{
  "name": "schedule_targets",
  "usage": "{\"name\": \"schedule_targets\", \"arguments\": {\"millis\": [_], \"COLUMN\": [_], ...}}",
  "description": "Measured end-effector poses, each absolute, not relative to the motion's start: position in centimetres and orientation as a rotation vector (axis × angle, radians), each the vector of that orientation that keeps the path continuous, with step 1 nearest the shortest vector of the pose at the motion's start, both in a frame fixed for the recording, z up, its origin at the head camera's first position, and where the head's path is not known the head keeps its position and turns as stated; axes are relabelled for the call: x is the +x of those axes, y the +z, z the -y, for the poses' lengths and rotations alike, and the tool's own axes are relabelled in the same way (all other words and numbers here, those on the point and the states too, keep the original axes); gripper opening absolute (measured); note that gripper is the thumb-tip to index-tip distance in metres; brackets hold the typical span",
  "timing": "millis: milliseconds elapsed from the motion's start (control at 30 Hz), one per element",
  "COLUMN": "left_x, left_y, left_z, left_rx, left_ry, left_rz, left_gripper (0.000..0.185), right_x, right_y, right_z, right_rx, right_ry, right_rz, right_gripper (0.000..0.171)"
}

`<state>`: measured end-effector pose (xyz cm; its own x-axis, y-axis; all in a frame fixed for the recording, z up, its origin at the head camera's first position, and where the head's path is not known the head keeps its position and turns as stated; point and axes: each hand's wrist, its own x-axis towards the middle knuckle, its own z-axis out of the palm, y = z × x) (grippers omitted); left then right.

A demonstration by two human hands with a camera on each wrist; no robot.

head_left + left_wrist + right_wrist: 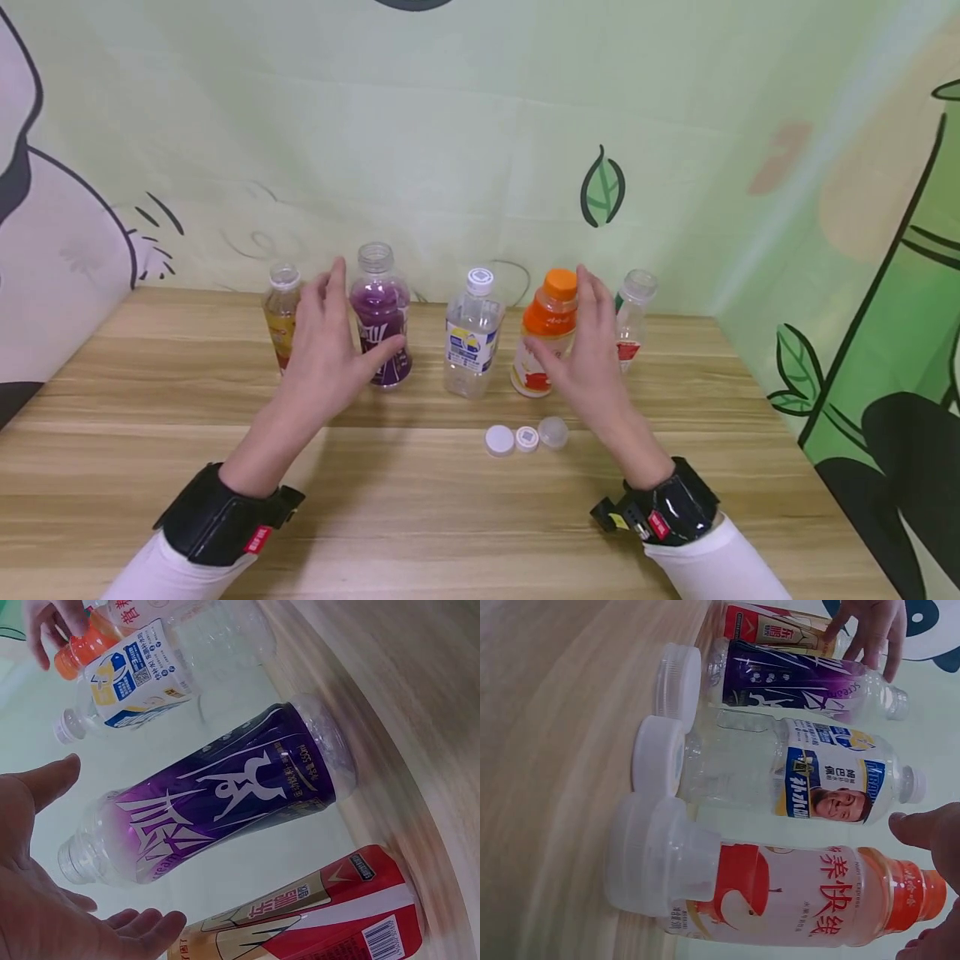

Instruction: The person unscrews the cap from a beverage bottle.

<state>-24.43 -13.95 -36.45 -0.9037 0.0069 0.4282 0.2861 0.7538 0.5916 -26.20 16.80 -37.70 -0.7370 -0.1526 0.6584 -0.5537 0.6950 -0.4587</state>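
Note:
My left hand (324, 346), fingers spread and thumb out, is between a capless gold-and-red bottle (281, 323) and a capless purple-labelled bottle (378, 315). In the left wrist view its palm shows nothing held. My right hand (588, 367) is spread beside the orange-capped bottle (534, 367), overlapping it in the head view; contact cannot be told there. Between the hands stands a clear bottle (471, 346) with a white cap and a blue-and-yellow label. Partly behind my right hand is a capless clear bottle (630, 321) with a red-marked label.
Two white caps, one plain (499, 440) and one with a printed top (527, 438), lie on the wooden table (420, 517) in front of the bottles. Beside them is a translucent cap (553, 432). A green printed backdrop (450, 150) rises behind the table.

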Motion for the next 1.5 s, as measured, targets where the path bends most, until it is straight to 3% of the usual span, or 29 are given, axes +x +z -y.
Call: {"name": "schedule_targets", "arguments": {"millis": [800, 1500], "left_x": [-23.7, -22.5], "left_y": [-35.8, -35.5], "left_z": [13.7, 12.2], "left_rx": [-0.280, -0.699], "left_ry": [-0.947, -0.957], "left_rz": [2.374, 2.119], "left_gripper": [0.100, 0.072], "right_x": [-26.0, -22.7], "right_y": [-37.2, -33.6], "right_z": [-16.9, -17.0], "right_rx": [0.503, 0.547], "right_ry": [0.968, 1.126], "right_rz": [2.288, 2.186], "right_gripper": [0.084, 0.084]}}
